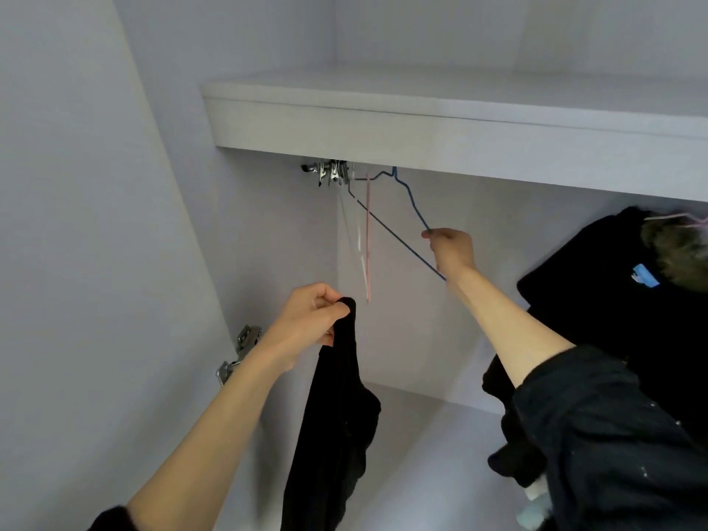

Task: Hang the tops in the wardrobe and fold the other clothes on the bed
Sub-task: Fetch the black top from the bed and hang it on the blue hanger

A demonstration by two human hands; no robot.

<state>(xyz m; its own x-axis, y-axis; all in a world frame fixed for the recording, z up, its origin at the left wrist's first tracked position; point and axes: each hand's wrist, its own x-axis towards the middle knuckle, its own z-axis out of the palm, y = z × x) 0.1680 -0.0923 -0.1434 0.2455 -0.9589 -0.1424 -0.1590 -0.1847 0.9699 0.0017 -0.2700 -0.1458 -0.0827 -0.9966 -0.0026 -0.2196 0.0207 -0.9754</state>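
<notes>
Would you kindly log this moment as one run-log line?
stage: fetching hanger | left hand: holds black top, hanging | right hand: grips blue hanger, hook near rail | wardrobe: dark coat hung at right

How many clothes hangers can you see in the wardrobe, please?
3, maybe more: a blue hanger gripped by the right hand, a pink hanger hanging left of it, and another pink hanger holding the dark jacket. Others may be hidden.

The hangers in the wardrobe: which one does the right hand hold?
The blue wire hanger; the right hand pinches its lower corner. The pink hanger beside it hangs free, untouched.
</notes>
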